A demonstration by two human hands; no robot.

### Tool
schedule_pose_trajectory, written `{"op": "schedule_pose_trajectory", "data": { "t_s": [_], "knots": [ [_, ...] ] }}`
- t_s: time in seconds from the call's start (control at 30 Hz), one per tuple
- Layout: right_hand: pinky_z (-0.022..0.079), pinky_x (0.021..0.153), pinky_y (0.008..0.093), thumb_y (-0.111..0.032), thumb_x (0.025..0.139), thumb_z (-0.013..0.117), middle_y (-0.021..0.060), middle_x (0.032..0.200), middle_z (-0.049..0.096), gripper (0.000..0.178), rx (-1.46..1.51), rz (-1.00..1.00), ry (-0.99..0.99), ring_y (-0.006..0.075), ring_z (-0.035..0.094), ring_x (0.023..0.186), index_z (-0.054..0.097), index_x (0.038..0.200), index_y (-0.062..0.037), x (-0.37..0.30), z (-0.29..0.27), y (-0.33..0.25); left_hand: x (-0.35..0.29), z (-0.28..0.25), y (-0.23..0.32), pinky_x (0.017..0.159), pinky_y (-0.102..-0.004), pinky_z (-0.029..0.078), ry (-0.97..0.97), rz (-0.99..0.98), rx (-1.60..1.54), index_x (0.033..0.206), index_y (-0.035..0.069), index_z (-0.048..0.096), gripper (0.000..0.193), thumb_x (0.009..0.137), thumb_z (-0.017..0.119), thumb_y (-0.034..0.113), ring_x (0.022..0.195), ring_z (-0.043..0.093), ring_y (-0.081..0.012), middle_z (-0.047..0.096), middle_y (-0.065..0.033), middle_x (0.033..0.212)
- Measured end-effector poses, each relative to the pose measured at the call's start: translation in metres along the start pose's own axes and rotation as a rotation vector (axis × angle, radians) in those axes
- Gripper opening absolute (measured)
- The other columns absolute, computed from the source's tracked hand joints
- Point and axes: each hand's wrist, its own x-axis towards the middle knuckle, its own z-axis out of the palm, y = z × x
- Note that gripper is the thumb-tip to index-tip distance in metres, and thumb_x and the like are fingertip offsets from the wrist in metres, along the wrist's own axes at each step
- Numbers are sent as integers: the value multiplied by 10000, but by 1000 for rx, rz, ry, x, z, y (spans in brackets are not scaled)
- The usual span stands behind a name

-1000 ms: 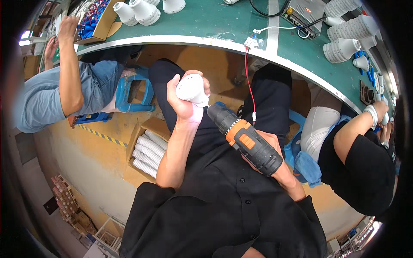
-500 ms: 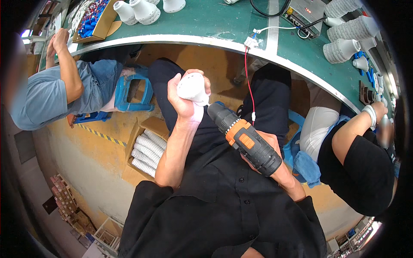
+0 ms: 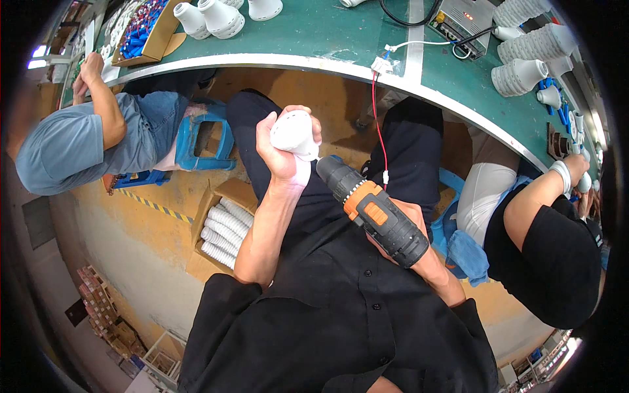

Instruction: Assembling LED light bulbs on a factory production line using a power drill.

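My left hand (image 3: 280,157) is closed around a white cone-shaped plastic housing (image 3: 293,133), held above my lap with its narrower, rounded end up. Light glows on my wrist just below it. In my right hand (image 3: 411,215) is a black and orange cordless drill (image 3: 373,213), gripped by a handle that its body hides. The drill's chuck points up and left, close to the lower right side of the housing. Whether the drill's tip touches the housing I cannot make out.
Ahead runs a green workbench (image 3: 314,40) with white housings (image 3: 219,18), a box of blue parts (image 3: 141,33) and a metal power unit (image 3: 464,26). A red wire (image 3: 379,131) hangs from its edge. A carton of white stacked parts (image 3: 226,229) stands left. Co-workers sit on both sides.
My hands, the housing and the drill stay nearly still. The co-worker at left has shifted slightly, and the one at right has moved a hand at the bench.
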Motion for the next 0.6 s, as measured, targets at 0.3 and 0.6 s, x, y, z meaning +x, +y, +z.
{"op": "schedule_pose_trajectory", "data": {
  "t_s": [0.3,0.6],
  "knots": [
    [552,624,337,35,690,751,118,816,649,238,-3,18,19,291,685,705,652,902,-10,5,-1,-5,2,3,0,637,-344,468,-14,-1,10,1050,-18,623,528,943,394,445,683,571,-249,634,-167,772],
    [543,603,325,36,685,749,105,795,630,233,-36,-30,5,282,673,681,656,893,-15,5,0,-2,2,6,2,634,-343,468,-11,-12,16,1044,-12,623,530,942,388,452,680,570,-243,628,-158,766]
  ]
}}
